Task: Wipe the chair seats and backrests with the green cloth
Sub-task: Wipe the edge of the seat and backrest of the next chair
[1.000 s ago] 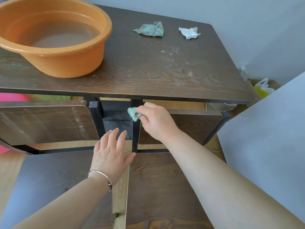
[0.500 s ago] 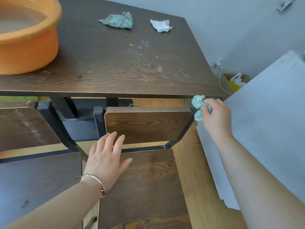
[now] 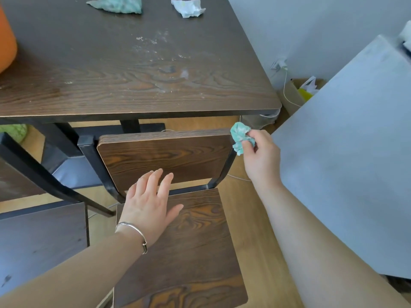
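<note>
A dark wooden chair stands tucked at the table, its backrest (image 3: 164, 155) facing me and its seat (image 3: 189, 252) below. My right hand (image 3: 260, 158) grips a crumpled green cloth (image 3: 239, 136) against the right end of the backrest, by the black metal frame. My left hand (image 3: 148, 205), with a bracelet on the wrist, lies flat with straight fingers over the back of the seat, fingertips at the backrest's lower edge.
The dark wooden table (image 3: 133, 70) carries a second green cloth (image 3: 117, 4), a crumpled white tissue (image 3: 188, 7) and an orange basin (image 3: 6, 41) at the left edge. Another chair seat (image 3: 40, 236) is at left. A grey panel (image 3: 347, 152) stands close on the right.
My right hand has carried the green cloth from the backrest's left post across to its right end. The view swung right. My left hand stays open over the seat.
</note>
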The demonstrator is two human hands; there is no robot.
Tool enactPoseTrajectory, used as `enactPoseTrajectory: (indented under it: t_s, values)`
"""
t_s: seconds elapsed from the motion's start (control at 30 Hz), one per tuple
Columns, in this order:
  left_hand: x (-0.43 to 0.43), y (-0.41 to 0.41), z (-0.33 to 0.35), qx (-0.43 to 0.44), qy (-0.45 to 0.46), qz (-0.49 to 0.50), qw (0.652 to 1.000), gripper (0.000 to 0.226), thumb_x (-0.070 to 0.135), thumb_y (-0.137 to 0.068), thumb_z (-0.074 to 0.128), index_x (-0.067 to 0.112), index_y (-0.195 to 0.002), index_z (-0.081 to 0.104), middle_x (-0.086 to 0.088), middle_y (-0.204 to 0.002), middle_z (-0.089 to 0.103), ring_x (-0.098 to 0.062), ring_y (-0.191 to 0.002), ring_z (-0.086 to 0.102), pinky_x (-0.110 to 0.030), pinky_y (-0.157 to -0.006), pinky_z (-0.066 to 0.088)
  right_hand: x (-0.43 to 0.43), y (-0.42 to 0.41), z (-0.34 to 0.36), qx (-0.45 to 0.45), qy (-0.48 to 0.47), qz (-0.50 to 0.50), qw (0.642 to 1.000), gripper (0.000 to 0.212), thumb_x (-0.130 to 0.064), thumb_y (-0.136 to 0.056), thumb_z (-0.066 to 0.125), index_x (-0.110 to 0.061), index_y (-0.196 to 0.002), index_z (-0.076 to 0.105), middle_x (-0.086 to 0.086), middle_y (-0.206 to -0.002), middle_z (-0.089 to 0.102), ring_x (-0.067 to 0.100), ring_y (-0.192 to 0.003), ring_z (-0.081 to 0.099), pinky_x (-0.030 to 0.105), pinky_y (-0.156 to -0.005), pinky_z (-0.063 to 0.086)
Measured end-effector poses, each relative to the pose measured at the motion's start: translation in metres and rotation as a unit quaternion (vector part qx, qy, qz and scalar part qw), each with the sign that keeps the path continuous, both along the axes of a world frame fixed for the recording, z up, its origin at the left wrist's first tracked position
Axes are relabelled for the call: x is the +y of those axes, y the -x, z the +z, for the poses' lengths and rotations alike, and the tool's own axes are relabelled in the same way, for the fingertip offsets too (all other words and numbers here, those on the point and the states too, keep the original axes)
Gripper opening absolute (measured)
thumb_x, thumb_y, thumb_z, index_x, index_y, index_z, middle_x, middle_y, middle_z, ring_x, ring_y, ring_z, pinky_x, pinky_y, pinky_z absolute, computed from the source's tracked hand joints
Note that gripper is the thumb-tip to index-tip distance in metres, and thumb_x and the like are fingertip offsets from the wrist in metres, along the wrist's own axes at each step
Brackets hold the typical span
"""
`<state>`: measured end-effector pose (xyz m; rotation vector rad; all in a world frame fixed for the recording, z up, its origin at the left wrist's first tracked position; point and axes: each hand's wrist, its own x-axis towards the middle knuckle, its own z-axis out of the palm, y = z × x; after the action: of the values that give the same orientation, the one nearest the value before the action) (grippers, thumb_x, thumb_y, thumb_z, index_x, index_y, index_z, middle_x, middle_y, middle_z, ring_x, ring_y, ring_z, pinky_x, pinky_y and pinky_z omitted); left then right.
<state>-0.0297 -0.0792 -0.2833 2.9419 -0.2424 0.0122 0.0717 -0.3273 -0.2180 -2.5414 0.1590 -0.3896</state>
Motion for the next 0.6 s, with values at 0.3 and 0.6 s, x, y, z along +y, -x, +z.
enactPoseTrajectory:
  t_s: [0.3, 0.6]
  values:
    - [-0.019, -0.004, -0.018, 0.003, -0.017, -0.007, 1.0, 0.075, 0.062, -0.08, 0.058, 0.015, -0.137, 0.048, -0.011, -0.138, 0.05, -0.034, -0.126, 0.047, -0.049, -0.093, 0.048, 0.012, 0.046, -0.06, -0.045, -0.057, -0.042, 0.996, 0.02, -0.018, -0.094, 0.061, -0.009, -0.112, 0.061, 0.004, -0.109, 0.06, 0.012, -0.099, 0.06, 0.005, -0.068, 0.044]
    - [-0.003, 0.015, -0.065, 0.054, -0.027, 0.024, 0.998, 0.078, 0.061, -0.078, 0.061, 0.014, -0.138, 0.046, -0.011, -0.134, 0.05, -0.035, -0.117, 0.049, -0.049, -0.09, 0.047, 0.03, 0.027, -0.105, -0.125, 0.029, 0.098, 0.987, 0.022, -0.014, -0.089, 0.068, -0.004, -0.109, 0.066, 0.011, -0.107, 0.066, 0.019, -0.098, 0.064, 0.021, -0.074, 0.055]
